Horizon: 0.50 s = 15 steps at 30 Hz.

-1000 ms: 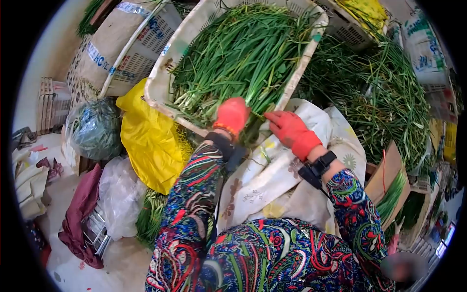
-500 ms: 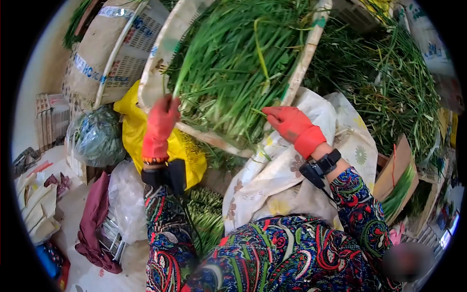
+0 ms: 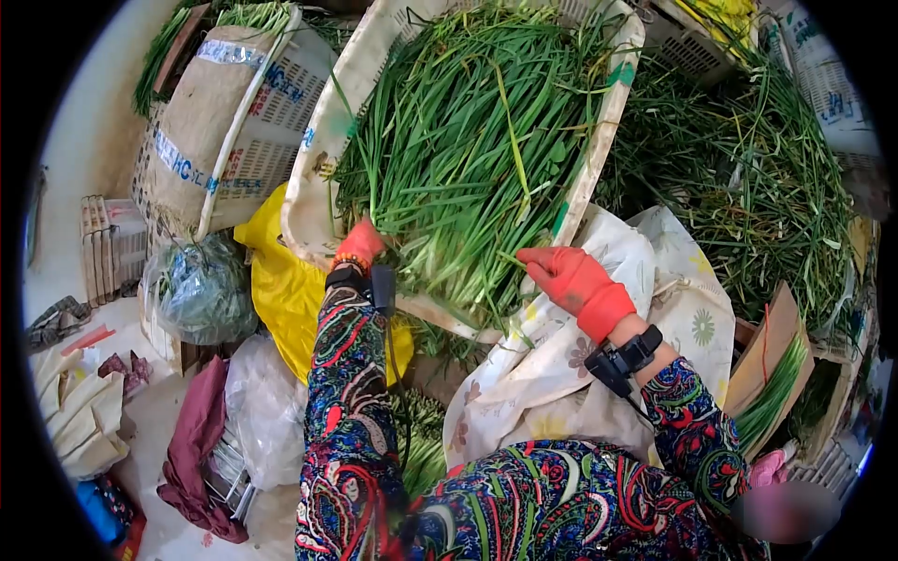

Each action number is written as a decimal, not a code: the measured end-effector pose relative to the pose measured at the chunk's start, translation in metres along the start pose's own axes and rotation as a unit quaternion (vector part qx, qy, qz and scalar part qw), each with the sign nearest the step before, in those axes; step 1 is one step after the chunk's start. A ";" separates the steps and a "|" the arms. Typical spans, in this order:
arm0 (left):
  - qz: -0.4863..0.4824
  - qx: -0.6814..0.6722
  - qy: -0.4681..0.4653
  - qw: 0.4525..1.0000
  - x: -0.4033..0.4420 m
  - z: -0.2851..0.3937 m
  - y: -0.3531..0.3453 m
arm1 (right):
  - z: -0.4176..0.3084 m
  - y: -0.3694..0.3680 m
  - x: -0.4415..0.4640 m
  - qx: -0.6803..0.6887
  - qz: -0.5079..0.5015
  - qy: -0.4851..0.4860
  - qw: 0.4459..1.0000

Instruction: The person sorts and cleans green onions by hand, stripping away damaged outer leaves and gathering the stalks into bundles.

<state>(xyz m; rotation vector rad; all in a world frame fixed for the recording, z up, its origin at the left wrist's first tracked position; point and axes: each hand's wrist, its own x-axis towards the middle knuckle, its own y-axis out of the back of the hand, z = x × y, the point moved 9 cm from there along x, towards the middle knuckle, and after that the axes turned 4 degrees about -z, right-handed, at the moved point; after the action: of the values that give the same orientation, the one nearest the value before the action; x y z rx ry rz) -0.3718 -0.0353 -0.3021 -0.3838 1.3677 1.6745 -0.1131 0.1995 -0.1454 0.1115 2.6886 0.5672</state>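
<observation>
A white plastic basket (image 3: 301, 201) filled with long green chives (image 3: 458, 140) lies in front of me, the pale stem ends toward me. My left hand (image 3: 360, 245), in a red rubber glove, is at the basket's near left corner. Its fingers are closed around the lower ends of some chives that stretch up along the basket's left side; the fingertips are partly hidden. My right hand (image 3: 572, 285), gloved in red too, is just outside the near right rim. A short green piece of chive (image 3: 508, 258) is pinched between its thumb and fingers.
A heap of loose green trimmings (image 3: 739, 178) lies to the right. A flowered white cloth (image 3: 533, 383) covers my lap. Left are a yellow bag (image 3: 281, 299), a clear bag of greens (image 3: 201, 290) and a cloth-covered crate (image 3: 201, 122). Bundled chives (image 3: 426, 435) stand below the basket.
My left hand has come down and to the right, to the basket's near corner, and the chives in it now lie against the heap. My right hand has barely moved; the view has shifted slightly.
</observation>
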 end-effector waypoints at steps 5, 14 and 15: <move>0.005 -0.024 0.054 0.998 -0.026 0.021 0.009 | 0.000 0.001 0.001 0.002 0.008 0.009 1.000; 0.005 0.002 0.024 1.000 -0.015 0.007 -0.006 | 0.001 0.003 -0.003 0.004 0.001 -0.016 1.000; -0.008 0.005 0.004 1.000 -0.015 0.004 -0.005 | 0.001 0.002 -0.003 0.001 0.004 -0.008 1.000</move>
<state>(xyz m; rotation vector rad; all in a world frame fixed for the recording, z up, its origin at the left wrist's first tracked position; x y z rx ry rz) -0.3586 -0.0391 -0.2931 -0.3952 1.3750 1.6541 -0.1097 0.2017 -0.1442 0.1257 2.6736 0.5633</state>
